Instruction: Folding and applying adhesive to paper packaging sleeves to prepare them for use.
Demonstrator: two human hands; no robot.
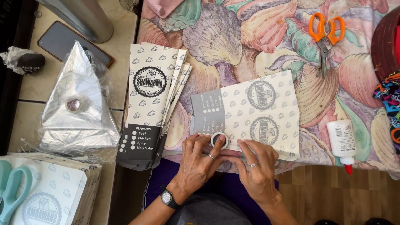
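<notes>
Head view shows both hands working at the near edge of a flat printed paper sleeve, cream with grey round emblems and a grey end panel (254, 112), which lies on a cloth with a large shell pattern (233, 37). The left hand (199, 160) pinches a small roll of tape with a white rim and dark core (218, 140) between thumb and fingers, its grip closed on the roll. The right hand (256, 166) presses its fingertips flat on the sleeve's edge just beside the roll, holding nothing that can be seen; whether a tape end lies under them is hard to tell.

By the look of it, taping the sleeve's edge is the step in hand, and the next move would call for a steady pull along that edge while the paper is held flat.

A stack of matching sleeves with black end panels (152, 104) lies just left. A white glue bottle with a red tip (342, 143) lies to the right, orange-handled scissors (325, 35) well beyond. Nothing crowds the hands.
</notes>
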